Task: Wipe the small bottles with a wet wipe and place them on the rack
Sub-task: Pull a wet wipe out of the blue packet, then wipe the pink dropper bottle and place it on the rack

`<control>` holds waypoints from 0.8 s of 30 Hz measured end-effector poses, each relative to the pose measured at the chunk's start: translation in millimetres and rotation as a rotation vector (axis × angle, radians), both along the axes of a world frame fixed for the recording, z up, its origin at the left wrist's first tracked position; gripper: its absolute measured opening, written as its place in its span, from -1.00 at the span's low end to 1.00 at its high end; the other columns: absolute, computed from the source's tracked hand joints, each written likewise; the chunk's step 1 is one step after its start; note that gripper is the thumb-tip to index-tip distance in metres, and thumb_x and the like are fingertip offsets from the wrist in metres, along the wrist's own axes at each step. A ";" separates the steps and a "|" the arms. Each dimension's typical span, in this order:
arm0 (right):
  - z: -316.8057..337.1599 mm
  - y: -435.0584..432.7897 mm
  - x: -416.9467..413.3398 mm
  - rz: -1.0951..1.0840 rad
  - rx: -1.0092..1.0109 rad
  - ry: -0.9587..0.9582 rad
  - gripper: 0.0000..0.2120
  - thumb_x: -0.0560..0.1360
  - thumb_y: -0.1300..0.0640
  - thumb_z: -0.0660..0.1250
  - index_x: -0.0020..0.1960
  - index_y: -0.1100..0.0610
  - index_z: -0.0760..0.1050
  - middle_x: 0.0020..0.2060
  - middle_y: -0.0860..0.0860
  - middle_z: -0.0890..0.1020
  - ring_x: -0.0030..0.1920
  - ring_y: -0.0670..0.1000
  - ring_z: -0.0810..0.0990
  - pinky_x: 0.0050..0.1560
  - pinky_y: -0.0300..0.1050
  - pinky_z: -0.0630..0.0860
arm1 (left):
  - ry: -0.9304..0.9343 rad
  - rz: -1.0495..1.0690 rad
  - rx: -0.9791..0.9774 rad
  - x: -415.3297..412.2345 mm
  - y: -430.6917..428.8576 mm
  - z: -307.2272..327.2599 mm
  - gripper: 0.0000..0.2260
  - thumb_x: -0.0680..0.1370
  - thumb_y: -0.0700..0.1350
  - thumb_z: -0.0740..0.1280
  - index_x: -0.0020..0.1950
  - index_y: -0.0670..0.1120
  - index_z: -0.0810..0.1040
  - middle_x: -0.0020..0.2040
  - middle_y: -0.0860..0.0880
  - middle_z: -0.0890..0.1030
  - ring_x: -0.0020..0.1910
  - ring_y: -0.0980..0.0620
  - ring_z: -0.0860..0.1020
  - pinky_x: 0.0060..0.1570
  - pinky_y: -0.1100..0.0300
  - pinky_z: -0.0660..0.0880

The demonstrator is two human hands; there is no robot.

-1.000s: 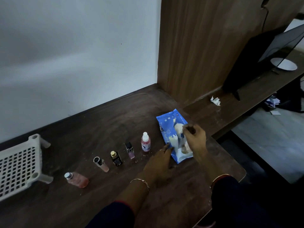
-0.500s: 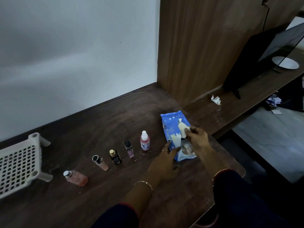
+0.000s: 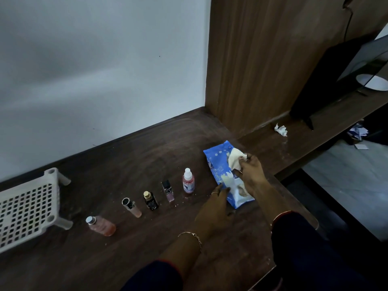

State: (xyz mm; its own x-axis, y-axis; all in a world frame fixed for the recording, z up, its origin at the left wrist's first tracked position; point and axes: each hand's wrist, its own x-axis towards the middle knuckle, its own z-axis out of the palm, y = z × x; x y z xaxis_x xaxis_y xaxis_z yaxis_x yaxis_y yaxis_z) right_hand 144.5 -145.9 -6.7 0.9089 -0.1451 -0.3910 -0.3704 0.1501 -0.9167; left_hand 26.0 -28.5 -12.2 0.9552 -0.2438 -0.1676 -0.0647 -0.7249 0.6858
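Near your worktop's right edge, your left hand presses the blue pack flat with loose fingers while your right hand pinches the wet wipe, now drawn further out, so the small bottles lined mid-worktop can soon be wiped for the rack at the left edge.

Both hands are out front, close together. The left hand lies palm down with fingers stretched forward and fairly straight, tips pressing on the near edge of the wipes pack. There's a ring on one finger and a thin bracelet on that wrist. The right hand sits just ahead and to the right of the left one, thumb and fingertips pinching a wet wipe. A bangle is on the right wrist. Forearms are bare, with dark sleeves further back.
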 end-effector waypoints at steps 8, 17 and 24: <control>14.2 1.3 -4.8 -0.063 0.055 -0.027 -0.79 0.61 0.24 0.11 0.22 0.26 0.34 0.13 0.27 0.54 0.08 0.20 0.62 0.02 0.08 0.59 | 0.000 0.036 -0.062 2.1 -3.1 5.1 -0.34 0.50 -0.01 0.35 0.50 -0.15 0.13 0.52 -0.09 0.15 0.53 0.04 0.05 0.43 0.27 0.06; 24.4 14.6 -28.6 0.017 0.095 -0.134 -0.84 0.61 0.27 0.13 0.17 0.29 0.32 0.03 0.25 0.52 -0.16 0.05 0.61 -0.35 -0.22 0.56 | -0.458 0.268 -0.257 -12.1 21.7 85.3 -0.78 0.48 -0.19 0.32 0.12 -0.11 0.54 0.04 0.02 0.63 -0.07 0.03 0.57 0.05 0.06 0.48; 26.9 33.4 -48.4 0.057 0.094 -0.103 -0.80 0.56 0.28 0.24 0.18 0.22 0.39 0.04 0.13 0.55 -0.03 0.02 0.57 -0.31 -0.19 0.56 | -0.445 0.337 0.215 0.6 87.4 111.6 -0.75 0.52 -0.07 0.29 0.18 0.06 0.57 0.10 0.03 0.60 0.13 -0.01 0.51 0.16 0.07 0.39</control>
State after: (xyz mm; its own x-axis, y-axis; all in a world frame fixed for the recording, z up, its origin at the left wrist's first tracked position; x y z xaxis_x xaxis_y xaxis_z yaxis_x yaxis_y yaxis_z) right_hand 96.0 -112.5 20.2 0.9508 -0.0589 -0.3043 -0.2852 0.2180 -0.9333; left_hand 26.7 58.8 99.4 0.9636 0.0800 0.2549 -0.0547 -0.8748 0.4814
